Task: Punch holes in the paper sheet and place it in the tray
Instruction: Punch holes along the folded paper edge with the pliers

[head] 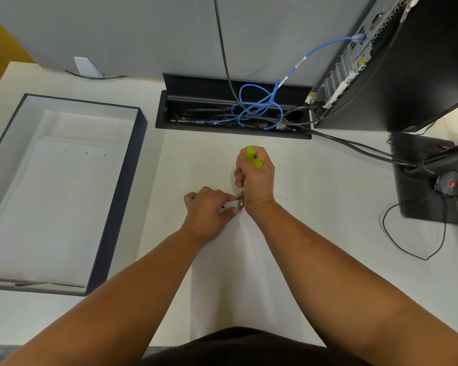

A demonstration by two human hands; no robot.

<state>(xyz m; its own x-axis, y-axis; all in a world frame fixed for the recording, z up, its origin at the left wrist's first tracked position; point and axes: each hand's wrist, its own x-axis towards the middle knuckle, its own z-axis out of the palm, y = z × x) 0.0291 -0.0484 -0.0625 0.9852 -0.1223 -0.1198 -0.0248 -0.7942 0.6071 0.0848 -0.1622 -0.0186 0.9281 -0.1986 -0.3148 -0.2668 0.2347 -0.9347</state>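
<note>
White paper sheet lies on the pale desk just right of the dark-walled tray, its near edge hidden by the person's dark clothing and its far edge partly covered by both hands. Beyond the sheet, a cable well holds tangled blue and black leads, and a computer is cut off at the frame's right edge. The right hand grips a green-handled hole punch whose metal tip meets the sheet's far edge, where the left hand pinches the paper beside one small dark hole.

Single head view, looking steeply down, close over desk.
</note>
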